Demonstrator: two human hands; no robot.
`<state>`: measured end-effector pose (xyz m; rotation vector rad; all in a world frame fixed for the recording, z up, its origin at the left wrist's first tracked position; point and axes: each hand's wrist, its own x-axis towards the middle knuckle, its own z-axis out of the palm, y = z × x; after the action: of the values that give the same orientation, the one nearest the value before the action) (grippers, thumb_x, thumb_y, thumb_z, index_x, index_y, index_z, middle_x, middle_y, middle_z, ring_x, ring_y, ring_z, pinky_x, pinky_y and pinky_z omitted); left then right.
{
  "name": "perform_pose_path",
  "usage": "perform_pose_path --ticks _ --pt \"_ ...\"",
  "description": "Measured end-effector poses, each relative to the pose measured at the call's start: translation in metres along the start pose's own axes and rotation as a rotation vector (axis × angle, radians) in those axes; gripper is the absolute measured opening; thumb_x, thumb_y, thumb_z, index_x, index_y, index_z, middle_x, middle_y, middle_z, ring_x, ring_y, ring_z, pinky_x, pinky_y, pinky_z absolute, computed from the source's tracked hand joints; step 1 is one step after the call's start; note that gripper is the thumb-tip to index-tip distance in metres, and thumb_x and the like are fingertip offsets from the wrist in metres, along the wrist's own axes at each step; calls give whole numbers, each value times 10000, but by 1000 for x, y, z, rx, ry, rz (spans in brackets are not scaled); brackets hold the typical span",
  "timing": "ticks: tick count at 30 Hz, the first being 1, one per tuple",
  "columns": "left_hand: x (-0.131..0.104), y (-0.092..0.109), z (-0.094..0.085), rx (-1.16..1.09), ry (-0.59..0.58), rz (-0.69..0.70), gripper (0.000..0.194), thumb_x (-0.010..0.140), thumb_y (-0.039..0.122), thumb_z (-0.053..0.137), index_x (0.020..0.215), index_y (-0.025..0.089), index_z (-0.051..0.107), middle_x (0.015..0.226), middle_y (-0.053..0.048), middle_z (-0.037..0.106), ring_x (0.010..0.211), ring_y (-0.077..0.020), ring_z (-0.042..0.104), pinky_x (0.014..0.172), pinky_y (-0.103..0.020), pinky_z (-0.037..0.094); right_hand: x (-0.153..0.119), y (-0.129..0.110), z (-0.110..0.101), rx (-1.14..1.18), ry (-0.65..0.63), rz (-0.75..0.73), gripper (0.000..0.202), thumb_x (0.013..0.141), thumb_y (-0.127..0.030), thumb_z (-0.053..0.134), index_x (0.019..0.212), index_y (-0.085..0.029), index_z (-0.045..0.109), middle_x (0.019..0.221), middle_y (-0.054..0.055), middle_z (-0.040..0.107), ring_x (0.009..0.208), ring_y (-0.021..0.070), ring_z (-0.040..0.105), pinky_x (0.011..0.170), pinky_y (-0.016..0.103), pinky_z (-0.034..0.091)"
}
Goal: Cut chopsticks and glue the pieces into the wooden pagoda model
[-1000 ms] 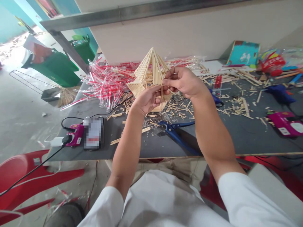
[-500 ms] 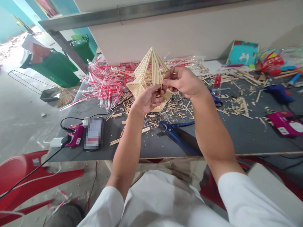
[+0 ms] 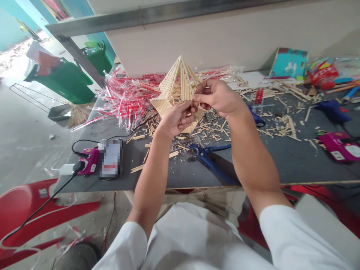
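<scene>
Lying nearest the person, a blue cutter [image 3: 209, 159] rested on the table [image 3: 180, 180]. Beyond it, the left hand [image 3: 177, 118] and right hand [image 3: 218, 96] were close together, fingers curled in; whether anything was pinched between them could not be told. Just past them stood the stick model [image 3: 180, 78], peak up, its front sticks slanting down toward the fingers, the right hand nearer its right edge. Farther left lay wrappers [image 3: 123, 99].

Left hand [image 3: 177, 119]: fingers curled further in than a second ago; less stick [image 3: 192, 102] showing. White cable [image 3: 19, 248], lower left, shifted.
</scene>
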<state>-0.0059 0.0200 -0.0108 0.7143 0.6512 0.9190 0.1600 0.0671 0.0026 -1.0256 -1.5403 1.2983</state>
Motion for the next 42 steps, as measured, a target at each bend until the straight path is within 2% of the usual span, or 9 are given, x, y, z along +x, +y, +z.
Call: perform_pose_path --ticks 6,14,18,26,34,42 --pt "2 -4 0 -18 36 9 238 1031 235 537 828 147 623 689 31 495 383 21 334 324 -106 154 -3 -4 2 -12 10 10 434 677 -283 961 816 -212 556 646 -8 588 514 101 487 435 270 306" --pt "5 -4 -1 -47 -12 4 263 1030 211 484 814 140 616 679 29 485 385 12 326 325 -122 133 -2 -3 2 -9 9 10 453 666 -313 968 819 -218 552 634 -15 574 515 102 485 429 267 312" --pt "4 -3 0 -41 23 -10 263 1034 221 490 809 150 606 670 37 479 382 10 318 326 -122 137 -2 -1 1 -15 3 7 447 671 -316 962 821 -224 551 637 -24 574 519 98 470 430 267 319" --pt "4 -5 1 -61 37 -5 267 1041 234 506 803 153 596 657 38 471 385 2 332 323 -125 165 -1 -2 1 -29 -8 4 412 713 -280 940 814 -222 545 658 -11 569 508 98 454 441 291 326" --pt "4 -4 0 -98 -9 -23 282 1046 213 475 786 156 568 660 41 461 385 0 332 326 -127 176 -1 -2 1 -40 -16 -15 349 753 -223 899 792 -219 552 651 -8 575 507 101 469 443 287 332" --pt "-4 -5 3 -48 18 11 263 1037 208 484 794 157 568 668 40 427 394 -2 321 339 -135 166 -3 -5 2 -78 -12 -50 346 870 -414 815 763 -212 556 614 -16 543 479 87 483 424 271 335"
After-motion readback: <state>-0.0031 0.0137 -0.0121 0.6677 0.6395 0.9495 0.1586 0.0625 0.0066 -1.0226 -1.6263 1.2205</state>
